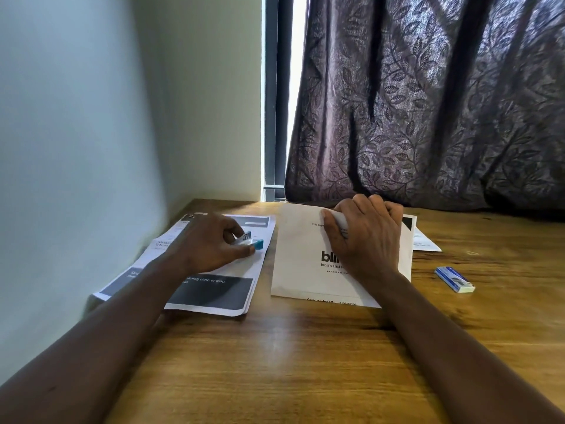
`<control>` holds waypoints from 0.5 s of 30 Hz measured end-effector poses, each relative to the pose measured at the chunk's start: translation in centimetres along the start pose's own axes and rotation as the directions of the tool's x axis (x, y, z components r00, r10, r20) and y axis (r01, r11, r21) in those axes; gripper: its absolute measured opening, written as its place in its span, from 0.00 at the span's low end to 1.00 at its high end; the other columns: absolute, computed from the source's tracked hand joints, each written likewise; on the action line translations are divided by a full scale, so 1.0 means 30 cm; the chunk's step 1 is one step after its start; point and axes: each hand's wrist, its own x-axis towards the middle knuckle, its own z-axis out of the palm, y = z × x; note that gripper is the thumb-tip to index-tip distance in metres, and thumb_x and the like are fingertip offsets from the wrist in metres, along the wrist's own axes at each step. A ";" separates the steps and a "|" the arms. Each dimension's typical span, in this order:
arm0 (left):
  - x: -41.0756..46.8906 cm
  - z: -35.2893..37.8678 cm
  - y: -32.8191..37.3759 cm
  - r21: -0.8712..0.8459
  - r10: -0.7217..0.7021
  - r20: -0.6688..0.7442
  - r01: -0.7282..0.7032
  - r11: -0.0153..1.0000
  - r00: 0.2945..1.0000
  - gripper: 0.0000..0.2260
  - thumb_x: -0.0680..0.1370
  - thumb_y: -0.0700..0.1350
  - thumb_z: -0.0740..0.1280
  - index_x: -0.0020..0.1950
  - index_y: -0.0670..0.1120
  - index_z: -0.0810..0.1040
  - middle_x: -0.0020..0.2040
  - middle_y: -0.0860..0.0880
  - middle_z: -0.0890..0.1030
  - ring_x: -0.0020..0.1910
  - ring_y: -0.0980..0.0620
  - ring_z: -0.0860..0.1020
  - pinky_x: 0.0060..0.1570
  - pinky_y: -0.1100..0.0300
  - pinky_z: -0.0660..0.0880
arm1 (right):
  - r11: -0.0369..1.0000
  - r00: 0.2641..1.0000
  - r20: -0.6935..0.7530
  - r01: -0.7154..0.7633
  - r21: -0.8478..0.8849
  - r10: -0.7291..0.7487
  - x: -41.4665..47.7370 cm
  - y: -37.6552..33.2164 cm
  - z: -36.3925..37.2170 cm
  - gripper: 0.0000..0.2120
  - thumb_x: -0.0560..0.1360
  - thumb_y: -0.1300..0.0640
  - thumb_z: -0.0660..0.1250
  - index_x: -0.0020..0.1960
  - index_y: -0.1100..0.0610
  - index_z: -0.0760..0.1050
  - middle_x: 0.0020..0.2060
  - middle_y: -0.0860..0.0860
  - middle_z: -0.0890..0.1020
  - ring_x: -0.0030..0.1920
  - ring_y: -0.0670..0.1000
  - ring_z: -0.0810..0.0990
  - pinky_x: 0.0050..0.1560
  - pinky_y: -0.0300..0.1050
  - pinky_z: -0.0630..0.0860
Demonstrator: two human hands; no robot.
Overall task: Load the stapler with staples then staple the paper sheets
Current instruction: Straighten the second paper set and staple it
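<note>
My left hand (211, 243) grips a small blue and white stapler (249, 241) over a stack of printed sheets (214, 295) at the left of the wooden table (290, 362). My right hand (363, 237) holds the curled top edge of white paper sheets (299, 264) in the middle of the table; printed text shows on the top sheet. A small blue and white staple box (454, 279) lies on the table to the right of these sheets, apart from both hands.
A wall runs along the table's left side. A dark patterned curtain (428, 102) hangs behind the far edge, with a window gap (279, 96) beside it. Another sheet (426, 240) peeks out behind the right hand.
</note>
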 end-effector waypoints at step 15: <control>-0.064 0.075 0.221 -0.527 -0.001 0.157 0.085 0.846 0.988 0.16 0.72 0.60 0.75 0.55 0.53 0.87 0.46 0.57 0.88 0.44 0.59 0.85 0.46 0.61 0.79 | 0.982 0.987 -0.008 -0.162 0.099 0.163 0.019 0.007 -0.027 0.15 0.81 0.43 0.62 0.44 0.52 0.76 0.39 0.50 0.76 0.45 0.55 0.73 0.52 0.54 0.65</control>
